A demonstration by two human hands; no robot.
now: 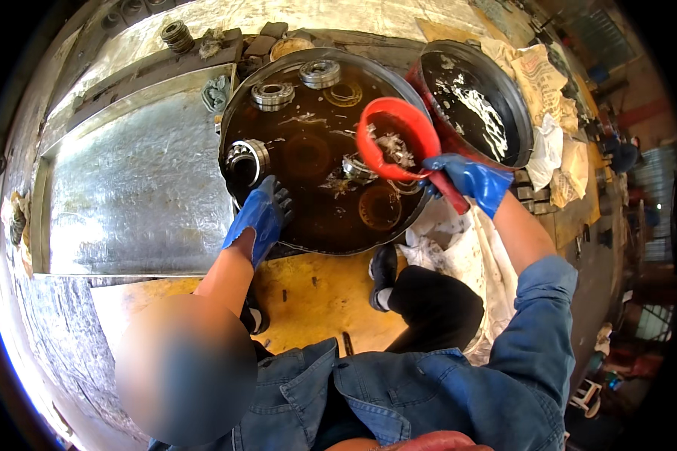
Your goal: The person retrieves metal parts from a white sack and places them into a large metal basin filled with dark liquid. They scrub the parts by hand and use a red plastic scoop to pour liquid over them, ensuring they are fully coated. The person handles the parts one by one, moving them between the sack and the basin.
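My right hand [474,179], in a blue rubber glove, is closed around the handle of a red plastic dipper [400,131]. The dipper hangs tilted over the right side of a large round pan [229,98] of dark brown liquid; pale glinting bits show inside it. My left hand [265,214], gloved alike, reaches over the pan's near left rim with its fingers stretched out. Just beyond those fingers a roller bearing [257,155] stands on edge in the liquid. Two more bearings lie at the back, one a ring [272,95]. Below the dipper sits another metal bearing [359,168], partly hidden.
A shallow metal tray [139,177] lies left of the pan. To the right stands a round tub [523,124] of dark liquid with white reflections. Paper sacks [538,83] lie beyond it. White cloth [459,248] covers my right side, and yellow board [316,293] lies underfoot.
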